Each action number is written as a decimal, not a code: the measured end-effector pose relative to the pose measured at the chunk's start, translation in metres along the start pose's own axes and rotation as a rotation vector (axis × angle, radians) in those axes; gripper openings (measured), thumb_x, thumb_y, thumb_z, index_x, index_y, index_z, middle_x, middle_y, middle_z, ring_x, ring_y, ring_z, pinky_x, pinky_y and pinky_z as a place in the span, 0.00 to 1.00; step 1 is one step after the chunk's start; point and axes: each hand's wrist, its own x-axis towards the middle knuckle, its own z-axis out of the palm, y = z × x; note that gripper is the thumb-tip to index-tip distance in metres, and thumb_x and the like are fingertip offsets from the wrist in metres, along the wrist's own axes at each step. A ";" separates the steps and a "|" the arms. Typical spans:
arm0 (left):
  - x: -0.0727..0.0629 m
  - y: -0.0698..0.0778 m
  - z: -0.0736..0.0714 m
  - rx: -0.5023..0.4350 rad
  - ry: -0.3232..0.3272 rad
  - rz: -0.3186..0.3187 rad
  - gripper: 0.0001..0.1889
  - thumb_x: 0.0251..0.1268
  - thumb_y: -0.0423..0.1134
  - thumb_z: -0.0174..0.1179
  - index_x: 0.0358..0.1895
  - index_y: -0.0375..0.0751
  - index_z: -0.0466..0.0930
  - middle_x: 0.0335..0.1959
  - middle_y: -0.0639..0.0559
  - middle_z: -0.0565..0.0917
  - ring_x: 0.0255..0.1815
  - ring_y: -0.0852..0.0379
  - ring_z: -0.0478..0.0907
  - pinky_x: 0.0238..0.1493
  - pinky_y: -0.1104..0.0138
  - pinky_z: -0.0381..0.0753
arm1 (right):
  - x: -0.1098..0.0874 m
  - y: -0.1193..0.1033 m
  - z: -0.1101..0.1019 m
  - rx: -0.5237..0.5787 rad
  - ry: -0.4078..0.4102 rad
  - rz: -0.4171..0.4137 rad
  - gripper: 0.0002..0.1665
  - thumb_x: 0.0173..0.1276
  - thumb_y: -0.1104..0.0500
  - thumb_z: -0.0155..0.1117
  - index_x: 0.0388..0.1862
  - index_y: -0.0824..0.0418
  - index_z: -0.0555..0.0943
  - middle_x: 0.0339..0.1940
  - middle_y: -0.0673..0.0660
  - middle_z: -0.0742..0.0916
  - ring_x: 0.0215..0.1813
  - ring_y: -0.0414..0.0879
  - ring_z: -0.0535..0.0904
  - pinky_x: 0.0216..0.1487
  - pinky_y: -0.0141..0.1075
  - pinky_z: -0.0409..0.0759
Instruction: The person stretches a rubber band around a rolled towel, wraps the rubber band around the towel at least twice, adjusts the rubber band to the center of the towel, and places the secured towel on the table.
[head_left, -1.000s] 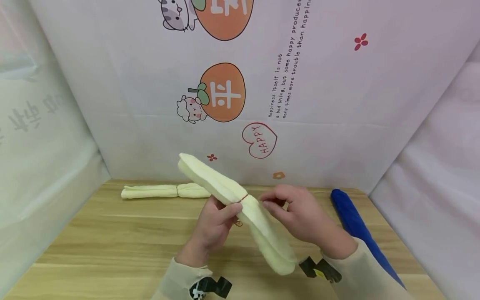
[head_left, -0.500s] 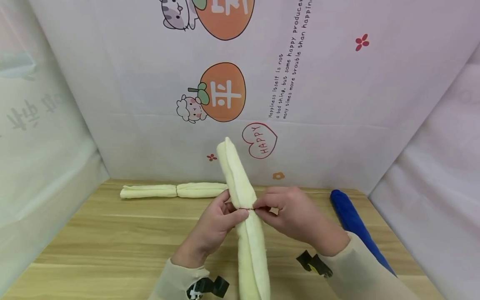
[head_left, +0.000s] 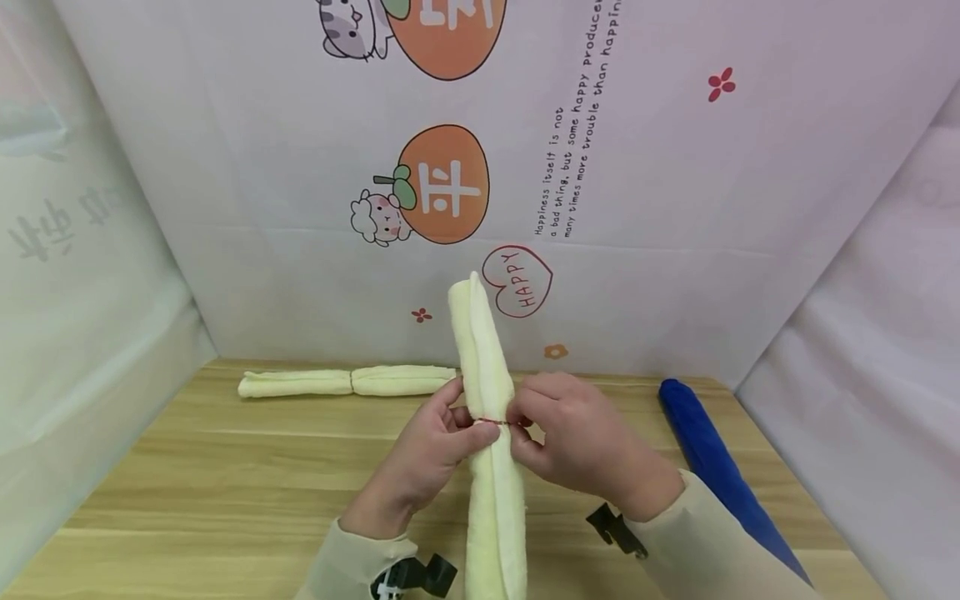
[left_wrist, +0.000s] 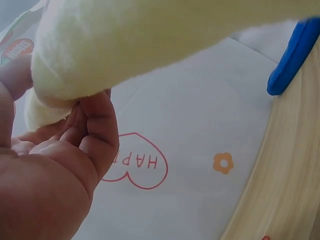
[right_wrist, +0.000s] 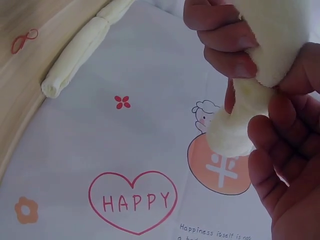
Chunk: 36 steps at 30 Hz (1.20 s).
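Cream towel roll (head_left: pixel 497 508): swung lengthwise, held in my left grip (head_left: pixel 435 437). Red band (head_left: pixel 492 421), beside that grip: newly pinched by my right grip (head_left: pixel 573 433); it seemed adjustable.

- The person's arms are wearing pale beige cloth, the left sleeve (head_left: pixel 341 575) and the right sleeve (head_left: pixel 708 542) both looking plain and long.
- Each sleeve is ending near the wrist, in a left cuff (head_left: pixel 375 543) and a right cuff (head_left: pixel 666 527).
- A black, blocky device (head_left: pixel 438 575) is jutting out at the left cuff.
- Next to it, a rounded dark piece (head_left: pixel 386 582) is showing small white parts.
- Another black device (head_left: pixel 617 531), angular in shape, is sticking out at the right cuff.
- The left hand (head_left: pixel 431 450) and right hand (head_left: pixel 585 429) are showing bare.
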 end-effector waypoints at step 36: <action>-0.006 0.010 -0.005 -0.228 0.130 0.237 0.28 0.73 0.25 0.53 0.72 0.40 0.56 0.50 0.42 0.79 0.49 0.49 0.81 0.48 0.59 0.81 | -0.037 -0.010 -0.003 1.038 -0.495 0.658 0.33 0.73 0.53 0.65 0.71 0.63 0.66 0.44 0.57 0.85 0.44 0.50 0.83 0.43 0.43 0.83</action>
